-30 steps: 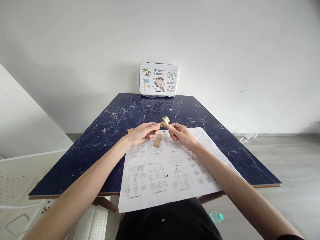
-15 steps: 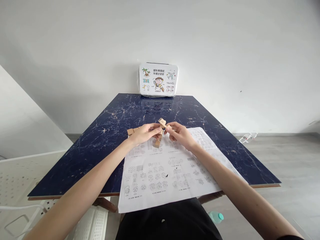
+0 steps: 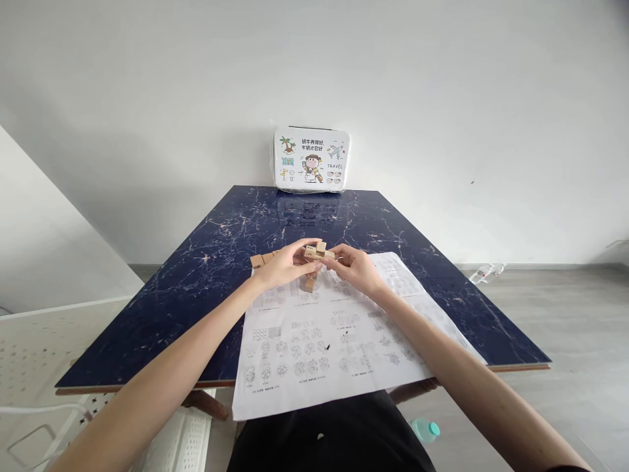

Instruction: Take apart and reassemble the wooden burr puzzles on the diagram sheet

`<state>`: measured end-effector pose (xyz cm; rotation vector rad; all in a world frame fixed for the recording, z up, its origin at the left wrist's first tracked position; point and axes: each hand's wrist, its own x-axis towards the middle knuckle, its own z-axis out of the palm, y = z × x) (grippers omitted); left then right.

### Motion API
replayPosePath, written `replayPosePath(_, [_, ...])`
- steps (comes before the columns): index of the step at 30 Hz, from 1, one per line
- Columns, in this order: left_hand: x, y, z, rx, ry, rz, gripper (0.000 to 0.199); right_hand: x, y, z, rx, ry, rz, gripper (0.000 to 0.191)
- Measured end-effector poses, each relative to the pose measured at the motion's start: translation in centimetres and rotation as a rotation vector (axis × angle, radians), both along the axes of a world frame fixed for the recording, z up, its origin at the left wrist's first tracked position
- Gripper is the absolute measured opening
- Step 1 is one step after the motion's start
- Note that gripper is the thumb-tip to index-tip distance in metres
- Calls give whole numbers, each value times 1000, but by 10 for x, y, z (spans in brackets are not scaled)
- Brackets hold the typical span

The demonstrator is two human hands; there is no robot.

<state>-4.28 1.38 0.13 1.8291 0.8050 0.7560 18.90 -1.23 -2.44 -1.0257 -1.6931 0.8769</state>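
Between my two hands are notched wooden puzzle pieces (image 3: 310,252), pale and set crosswise against each other. My left hand (image 3: 285,263) is closed on their left end, thumb below and fingers above. From the right, my right hand (image 3: 358,267) pinches the other end. Just under the hands, another wooden piece (image 3: 309,284) rests on the printed instruction sheet (image 3: 295,347), partly hidden by my fingers. More wooden pieces (image 3: 258,260) lie behind my left hand at the sheet's far left edge.
The sheet covers the front of a dark blue marbled table (image 3: 206,236) and hangs over its near edge. A white cartoon-printed case (image 3: 311,160) stands at the back against the wall. On the floor are a teal-capped bottle (image 3: 425,430) and, at left, a white perforated stand (image 3: 39,354).
The pieces in my hands have turned from a slant to nearly level and dropped slightly. My left fingers have opened wider around them.
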Motion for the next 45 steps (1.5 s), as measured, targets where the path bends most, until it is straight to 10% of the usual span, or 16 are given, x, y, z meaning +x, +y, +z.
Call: replayPosePath(45, [9,-14,3,66,-1,-23,78,1,6,3,-242,306,57,54])
